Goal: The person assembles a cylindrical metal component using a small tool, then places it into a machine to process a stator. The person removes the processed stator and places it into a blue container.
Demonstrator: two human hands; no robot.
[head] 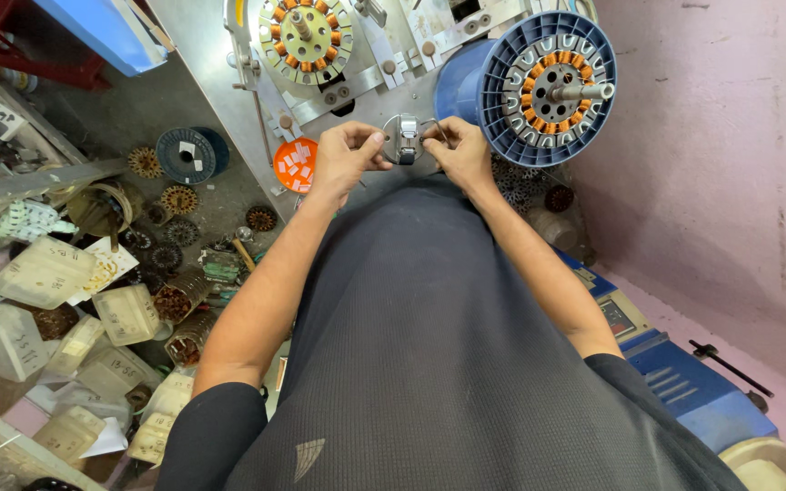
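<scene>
Landmark = small metal clamp fixture [405, 138] at middle of steel machine panel [202, 55].

Left of fixture: orange tray of white slips [295, 164]. Closer in, my left hand [347, 150], fingers curled, thumb tip pressed on fixture's left edge. Can't tell if it's pinching wire.

Fixture sits dead between both hands, long axis upright on panel.

Right: my right hand [458, 150], fingertips closed on thin wire loop [433, 127] touching fixture's right side. Both hands about equally near.

Up-right of fixture: blue spool with wound stator [548, 86].

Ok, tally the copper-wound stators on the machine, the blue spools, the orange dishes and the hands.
Copper-wound stators: 2
Blue spools: 2
Orange dish: 1
Hands, left and right: 2
Total: 7
</scene>
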